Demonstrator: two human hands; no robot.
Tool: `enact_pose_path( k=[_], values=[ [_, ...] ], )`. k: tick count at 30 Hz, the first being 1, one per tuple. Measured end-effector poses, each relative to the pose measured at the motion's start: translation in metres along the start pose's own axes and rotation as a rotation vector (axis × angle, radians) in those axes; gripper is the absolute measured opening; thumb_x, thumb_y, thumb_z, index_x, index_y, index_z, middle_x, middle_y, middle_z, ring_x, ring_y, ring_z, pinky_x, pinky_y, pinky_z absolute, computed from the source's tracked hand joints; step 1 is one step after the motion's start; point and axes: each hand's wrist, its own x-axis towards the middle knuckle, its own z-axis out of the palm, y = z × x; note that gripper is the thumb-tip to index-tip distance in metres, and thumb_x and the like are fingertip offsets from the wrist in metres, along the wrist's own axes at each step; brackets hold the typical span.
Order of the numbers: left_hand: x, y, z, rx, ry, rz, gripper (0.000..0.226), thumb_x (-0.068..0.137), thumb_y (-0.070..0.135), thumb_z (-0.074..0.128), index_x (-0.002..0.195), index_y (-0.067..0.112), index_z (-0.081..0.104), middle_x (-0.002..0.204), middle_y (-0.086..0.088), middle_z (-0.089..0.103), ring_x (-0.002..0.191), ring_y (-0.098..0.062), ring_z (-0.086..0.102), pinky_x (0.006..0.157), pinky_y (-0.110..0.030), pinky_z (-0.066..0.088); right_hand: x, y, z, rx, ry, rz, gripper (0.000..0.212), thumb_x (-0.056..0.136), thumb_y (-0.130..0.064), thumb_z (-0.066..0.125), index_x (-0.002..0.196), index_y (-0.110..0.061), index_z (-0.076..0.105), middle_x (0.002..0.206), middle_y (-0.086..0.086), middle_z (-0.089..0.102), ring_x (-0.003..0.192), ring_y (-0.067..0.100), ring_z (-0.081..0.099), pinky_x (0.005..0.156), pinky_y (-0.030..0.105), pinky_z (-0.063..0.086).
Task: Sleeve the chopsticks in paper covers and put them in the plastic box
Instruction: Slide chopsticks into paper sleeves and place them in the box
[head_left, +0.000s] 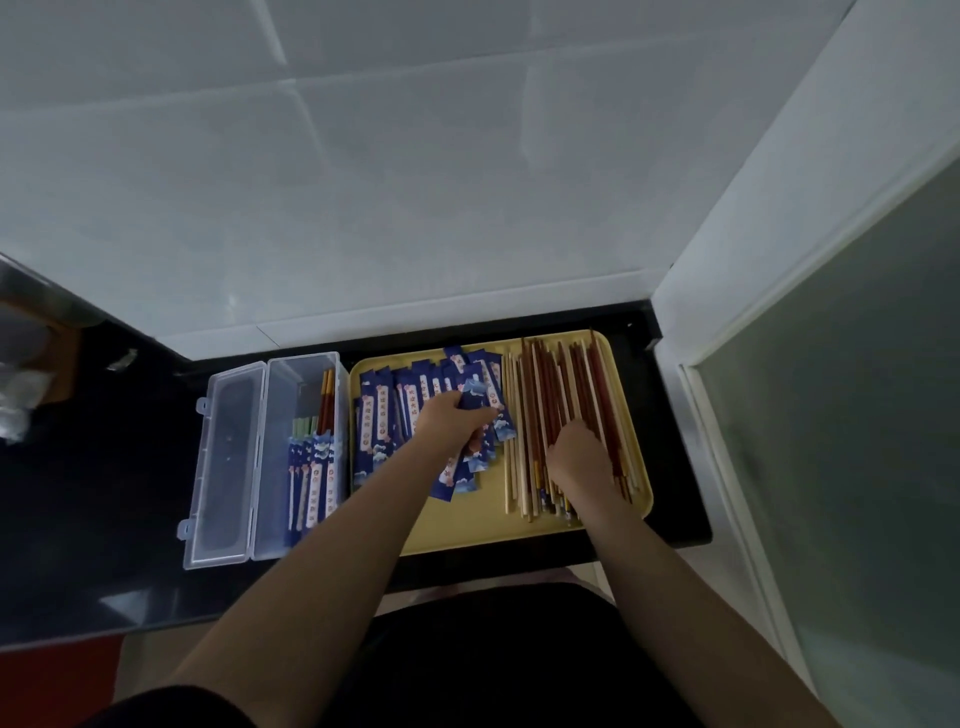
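Your left hand lies on the heap of blue paper covers in the left half of the yellow tray, its fingers curled shut around one blue cover whose end sticks up past your knuckles. Your right hand rests on the loose chopsticks in the tray's right half, fingers bent down into the pile; whether it has any stick in its grip you cannot tell from here. The chopsticks lie lengthwise, pale ones toward the covers, dark red-brown ones toward the tray's right rim, and the two hands sit near each other with the pale sticks between them.

The covers carry a pale vertical strip with red characters and a cloud pattern at the ends; the writing is too small and blurred to read.

Just left of the tray, almost touching it, stands the clear plastic box with its lid swung open flat to the left. Several sleeved chopsticks already lie in it along the right wall, bare ends pointing away from you.

The tray sits on the dark counter, close against the white wall behind and a white frame on the right. Open counter lies left of the box lid.
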Motion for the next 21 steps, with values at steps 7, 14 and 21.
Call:
enact_pose_path(
  k=[7,14,21],
  values=[
    [-0.005,0.001,0.0,0.008,-0.052,-0.031,0.016,0.093,0.021,0.067,0.092,0.007,0.059,0.065,-0.006,0.06,0.053,-0.017,0.056,0.063,-0.033,0.053,0.007,-0.001,-0.007,0.051,-0.098,0.016,0.021,0.097,-0.025,0.06,0.112,-0.01,0.059,0.096,0.005,0.064,0.085,0.022,0.066,0.078,0.035,0.057],
    [-0.003,0.002,0.006,0.055,-0.036,-0.041,0.018,0.092,0.021,0.066,0.082,0.008,0.058,0.063,-0.007,0.059,0.052,-0.016,0.054,0.058,-0.029,0.049,0.004,0.004,-0.015,0.169,-0.092,-0.013,0.017,0.096,-0.02,0.06,0.108,-0.007,0.061,0.093,0.005,0.064,0.077,0.019,0.065,0.076,0.035,0.058],
    [0.0,0.003,0.014,0.169,-0.004,-0.034,0.023,0.087,0.028,0.069,0.092,0.006,0.066,0.074,-0.008,0.061,0.065,-0.017,0.055,0.063,-0.028,0.048,-0.026,-0.012,-0.071,0.42,-0.107,-0.277,0.047,0.099,-0.008,0.055,0.141,-0.027,0.047,0.101,0.001,0.065,0.063,0.009,0.064,0.047,0.015,0.045]
  ],
)
